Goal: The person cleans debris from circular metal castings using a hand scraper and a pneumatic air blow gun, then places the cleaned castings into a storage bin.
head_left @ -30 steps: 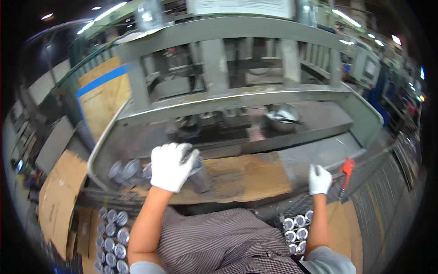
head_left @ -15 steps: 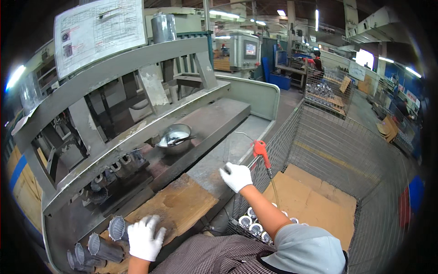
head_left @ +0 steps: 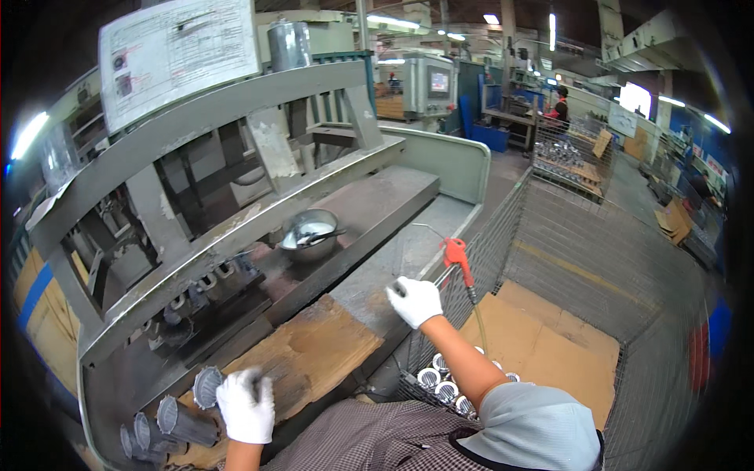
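Note:
My left hand, in a white glove with grey-smudged fingertips, is beside a ribbed grey metal cylinder and partly covers it. Its fingers are blurred, so whether they grip the cylinder is unclear. More such cylinders lean in a row to its left at the board's near end. My right hand, also white-gloved, hovers over the metal ledge past the brown board. Its fingers are curled in, with a dark patch at the tips; anything inside is hidden. Just right of it hangs a red air gun, apart from the hand.
Ahead stands a grey machine frame with a metal bowl of whitish liquid on its bed. At right, a wire mesh cage holds cardboard and several round metal parts. Another person is far off.
My left hand has drawn its spread fingers together and edged left against the nearest cylinder. The right hand keeps nearly the same pose. The whole view has shifted slightly.

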A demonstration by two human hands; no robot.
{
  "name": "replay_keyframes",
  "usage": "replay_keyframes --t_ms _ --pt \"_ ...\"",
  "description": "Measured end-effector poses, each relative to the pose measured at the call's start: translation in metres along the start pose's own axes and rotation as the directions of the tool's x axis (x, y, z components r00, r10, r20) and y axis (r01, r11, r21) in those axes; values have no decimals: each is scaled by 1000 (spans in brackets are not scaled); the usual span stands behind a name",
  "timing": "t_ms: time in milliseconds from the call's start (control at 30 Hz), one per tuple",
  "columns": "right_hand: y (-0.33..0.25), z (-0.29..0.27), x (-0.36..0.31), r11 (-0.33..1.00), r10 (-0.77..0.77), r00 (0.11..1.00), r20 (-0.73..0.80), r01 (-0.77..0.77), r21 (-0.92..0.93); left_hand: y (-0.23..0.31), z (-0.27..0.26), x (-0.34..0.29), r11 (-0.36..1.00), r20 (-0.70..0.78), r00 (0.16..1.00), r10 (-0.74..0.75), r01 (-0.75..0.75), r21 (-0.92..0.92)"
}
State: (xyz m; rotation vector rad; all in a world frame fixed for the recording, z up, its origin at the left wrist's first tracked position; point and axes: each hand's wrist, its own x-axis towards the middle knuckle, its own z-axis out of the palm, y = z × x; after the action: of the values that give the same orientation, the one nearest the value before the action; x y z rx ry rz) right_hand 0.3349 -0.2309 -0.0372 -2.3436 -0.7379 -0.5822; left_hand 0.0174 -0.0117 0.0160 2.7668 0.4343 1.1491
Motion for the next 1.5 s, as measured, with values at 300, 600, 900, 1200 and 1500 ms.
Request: replay_keyframes --t_ms 300,600,900,1200,1500 --pt "-9 7 -8 997 27 997 -67 -22 80 9 -21 3 999 474 880 39 -37 -15" --pt "27 18 -2 992 -34 994 -100 46 121 -5 9 -20 988 854 518 37 -150 48" --pt "30 35 0 982 14 999 -31 -8 190 -5 -2 -16 990 881 470 -49 -97 107" --pt "23 26 -3 986 18 999 -48 -10 168 -3 -1 -14 987 865 500 -35 -118 108" --pt "16 22 -4 990 6 998 -59 2 139 -2 -1 -12 989 853 521 -16 -116 90"
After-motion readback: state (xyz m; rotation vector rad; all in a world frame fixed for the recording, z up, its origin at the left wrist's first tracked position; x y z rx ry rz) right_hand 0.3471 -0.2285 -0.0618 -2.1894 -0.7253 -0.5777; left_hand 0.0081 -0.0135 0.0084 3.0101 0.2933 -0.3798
